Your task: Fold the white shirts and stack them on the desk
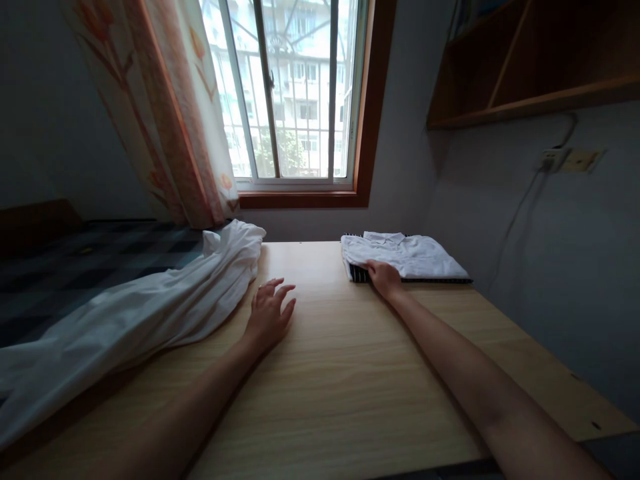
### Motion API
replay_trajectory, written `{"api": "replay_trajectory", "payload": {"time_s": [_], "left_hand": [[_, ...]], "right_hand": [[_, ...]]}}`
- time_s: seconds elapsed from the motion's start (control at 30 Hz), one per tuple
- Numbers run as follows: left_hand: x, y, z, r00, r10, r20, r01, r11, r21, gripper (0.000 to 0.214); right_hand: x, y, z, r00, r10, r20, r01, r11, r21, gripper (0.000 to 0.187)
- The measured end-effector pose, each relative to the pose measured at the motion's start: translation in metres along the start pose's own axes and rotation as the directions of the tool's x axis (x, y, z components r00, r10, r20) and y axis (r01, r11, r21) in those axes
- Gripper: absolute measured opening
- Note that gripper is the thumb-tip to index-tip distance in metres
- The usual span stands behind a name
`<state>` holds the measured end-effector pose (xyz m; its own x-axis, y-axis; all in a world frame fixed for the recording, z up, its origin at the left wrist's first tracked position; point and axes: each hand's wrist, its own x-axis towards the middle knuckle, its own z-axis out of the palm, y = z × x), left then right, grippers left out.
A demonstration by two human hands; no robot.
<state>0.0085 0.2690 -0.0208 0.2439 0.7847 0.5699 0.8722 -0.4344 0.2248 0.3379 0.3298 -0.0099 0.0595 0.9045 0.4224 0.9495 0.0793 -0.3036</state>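
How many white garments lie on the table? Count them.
2: a loose garment beside the left hand, a folded garment at the right hand; more may hide beneath it.

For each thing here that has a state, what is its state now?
Left hand: open, resting on table.
Right hand: at shirt edge, grip unclear.
Cloth: unfolded, crumpled, beside left hand.
Shirt: folded, atop striped garment.
Curtain: drawn aside.
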Motion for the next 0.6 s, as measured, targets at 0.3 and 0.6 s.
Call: {"api": "replay_trajectory", "payload": {"time_s": [0.3,0.6], "left_hand": [[0.006,-0.002,-0.002,0.996,-0.083,-0.021,0.079,0.986,-0.146,0.032],[0.012,-0.020,-0.008,0.870,-0.442,-0.218,0.288,0.815,-0.502,0.031]], "right_hand": [[0.038,-0.010,-0.116,0.837,0.024,-0.547,0.023,0.997,0.079,0.040],[-0.137,-0.136,-0.114,0.780,-0.603,0.168,0.555,0.790,0.260,0.026]]}}
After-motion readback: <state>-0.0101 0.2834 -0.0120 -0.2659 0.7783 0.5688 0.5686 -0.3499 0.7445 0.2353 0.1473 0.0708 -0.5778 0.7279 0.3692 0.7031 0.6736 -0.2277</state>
